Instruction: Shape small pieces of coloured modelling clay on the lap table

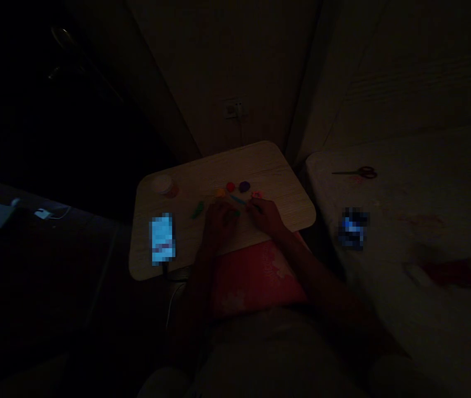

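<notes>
The scene is very dark. My right hand (265, 215) is closed around a thin blue stick-like tool (237, 199), whose tip points left over the small table. Beside it, my left hand (219, 221) has its fingers curled at a small green lump (234, 213), apparently modelling clay, and seems to grip it. Just beyond the hands lie an orange lump (220, 192), a red ball (230, 187), a purple lump (244, 187) and a pink piece (256, 194). Another green piece (198, 209) rests to the left of my left hand.
A lidded tub (163, 184) stands at the table's (256, 157) back left. Toward the front left is a lit phone (162, 239) with a cable. A red patterned surface (256, 276) lies below my forearms. On the pale surface at right are scissors (360, 173) and a blurred bluish item (353, 229).
</notes>
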{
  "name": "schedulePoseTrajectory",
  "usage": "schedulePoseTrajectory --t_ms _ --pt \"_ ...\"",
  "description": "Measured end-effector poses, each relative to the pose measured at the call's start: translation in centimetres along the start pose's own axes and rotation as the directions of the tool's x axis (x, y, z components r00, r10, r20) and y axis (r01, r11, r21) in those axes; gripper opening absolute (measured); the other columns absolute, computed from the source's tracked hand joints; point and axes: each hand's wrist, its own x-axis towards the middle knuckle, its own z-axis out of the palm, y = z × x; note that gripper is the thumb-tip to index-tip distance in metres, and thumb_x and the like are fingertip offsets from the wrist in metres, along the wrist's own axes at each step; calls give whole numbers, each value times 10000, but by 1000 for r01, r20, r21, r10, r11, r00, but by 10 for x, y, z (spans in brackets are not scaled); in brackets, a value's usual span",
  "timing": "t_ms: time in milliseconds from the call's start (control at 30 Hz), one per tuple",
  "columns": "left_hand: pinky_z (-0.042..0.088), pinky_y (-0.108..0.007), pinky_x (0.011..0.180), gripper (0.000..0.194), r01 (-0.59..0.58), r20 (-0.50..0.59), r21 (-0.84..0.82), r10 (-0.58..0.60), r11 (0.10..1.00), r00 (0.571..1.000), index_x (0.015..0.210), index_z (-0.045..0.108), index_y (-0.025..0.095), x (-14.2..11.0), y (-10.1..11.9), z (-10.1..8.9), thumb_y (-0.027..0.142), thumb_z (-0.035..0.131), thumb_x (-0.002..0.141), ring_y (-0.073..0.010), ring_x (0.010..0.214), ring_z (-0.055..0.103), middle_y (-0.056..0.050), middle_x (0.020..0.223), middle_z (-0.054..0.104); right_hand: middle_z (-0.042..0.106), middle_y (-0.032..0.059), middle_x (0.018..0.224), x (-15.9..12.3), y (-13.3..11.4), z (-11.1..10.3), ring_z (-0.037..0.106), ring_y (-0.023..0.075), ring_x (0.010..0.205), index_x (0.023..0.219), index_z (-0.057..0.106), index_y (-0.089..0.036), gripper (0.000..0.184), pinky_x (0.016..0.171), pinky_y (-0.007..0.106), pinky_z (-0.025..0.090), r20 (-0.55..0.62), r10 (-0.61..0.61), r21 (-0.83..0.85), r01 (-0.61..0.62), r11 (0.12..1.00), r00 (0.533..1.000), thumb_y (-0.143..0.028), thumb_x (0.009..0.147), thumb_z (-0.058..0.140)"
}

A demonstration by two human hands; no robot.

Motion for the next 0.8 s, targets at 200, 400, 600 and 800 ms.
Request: schedulePoseTrajectory --t_ms 200,400,600,800 --pt "448 -440 1012 153 3 -2 -1 -3 1000 1000 1015 648 208 0 0 0 231 662 865 -267 1083 568 -83 1116 640 685 36 743 0 -1 -1 582 158 661 805 690 -179 293 632 255 358 3 -3 -7 3 1000 1000 -341 963 503" --pt "445 -445 1027 144 4 -16 -14 -4 1000 1000 1010 652 212 0 0 1 235 664 869 -267 1107 564 -80 1126 640 690 37 743 0 1 1 585 157 661 800 691 -176 287 636 255 361 -16 -11 -4 11 1000 1000 -329 958 506" --pt "449 -444 1014 132 3 -14 -24 -4 1000 1000 1005 653 217 0 0 0 258 658 880 -263 1084 568 -77 1108 644 681 34 732 0 1 1 595 162 673 799 689 -182 302 632 256 365 -8 -6 4 6 1000 1000 -355 964 504" --pt "448 -444 1006 131 -8 -11 -27 7 1000 1000 1003 652 216 1 -1 0 235 664 873 -260 1083 574 -74 1104 643 686 34 743 0 1 0 572 157 658 806 691 -182 298 636 258 362 -8 -12 1 12 1000 1000 -348 965 501"
